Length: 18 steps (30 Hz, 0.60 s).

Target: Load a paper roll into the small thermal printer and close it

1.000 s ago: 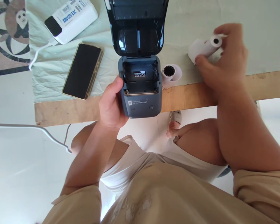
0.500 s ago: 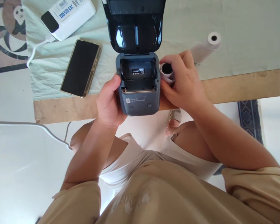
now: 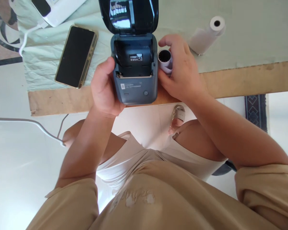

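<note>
Your left-hand grip [image 3: 105, 88] was wrapped round the left side of the small dark grey-blue plastic label printer [image 3: 135, 75], thumb up along its edge, holding it at the near edge of the surface. Your right-hand grip [image 3: 181, 72] was closed on the small white paper roll with a dark ribbed core [image 3: 165, 59], fingers curled over its far side and thumb low on the near side. That roll sat just beside the printer's right wall, touching or nearly touching it; couldn't tell which. Printer lid [image 3: 129, 15], glossy black inside, stood swung up and back, so the paper bay was exposed with a small white-on-black sticker [image 3: 136, 57] in it. A round power button [image 3: 146, 93] showed on the front panel.

A longer white paper roll [image 3: 204, 35] lay on its side well apart to the right, on the pale green cloth [image 3: 249, 38] covering most of the surface. The bare wooden edge of the surface [image 3: 242, 81] ran along the near side. A black-screened smartphone with a gold frame [image 3: 76, 56] lay flat to the left of the printer, near your left hand. A white power bank [image 3: 56, 8] with a white cable [image 3: 26, 36] was at the top left, partly cut off. You wore a beige shirt [image 3: 158, 198].
</note>
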{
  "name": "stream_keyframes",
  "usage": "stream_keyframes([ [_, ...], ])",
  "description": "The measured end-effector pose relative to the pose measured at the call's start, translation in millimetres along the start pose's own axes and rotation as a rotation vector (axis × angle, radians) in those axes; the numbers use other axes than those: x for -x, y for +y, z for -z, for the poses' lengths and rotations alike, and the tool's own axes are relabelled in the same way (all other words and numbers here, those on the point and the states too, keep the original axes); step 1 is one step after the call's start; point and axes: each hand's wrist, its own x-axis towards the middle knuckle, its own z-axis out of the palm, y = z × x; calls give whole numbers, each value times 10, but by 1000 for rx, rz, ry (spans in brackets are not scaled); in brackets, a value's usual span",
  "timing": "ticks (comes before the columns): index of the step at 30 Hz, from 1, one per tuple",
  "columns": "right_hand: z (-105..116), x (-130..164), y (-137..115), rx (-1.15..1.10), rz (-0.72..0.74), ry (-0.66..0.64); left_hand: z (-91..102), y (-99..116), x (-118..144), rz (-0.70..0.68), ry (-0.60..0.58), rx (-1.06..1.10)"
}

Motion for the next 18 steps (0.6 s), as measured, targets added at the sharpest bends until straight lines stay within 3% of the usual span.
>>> stream_keyframes([
  [4,13,-3,14,-9,-3,-17,11,-37,-32,-79,-169,-8],
  [11,-5,-17,8,-45,-47,-42,73,-14,-54,11,-10,-140],
  [16,49,-2,-22,-65,-7,-34,80,-25,-24,-26,-74,-110],
  [18,70,1,-22,-64,-12,-44,64,-4,-14,-31,-20,-75],
])
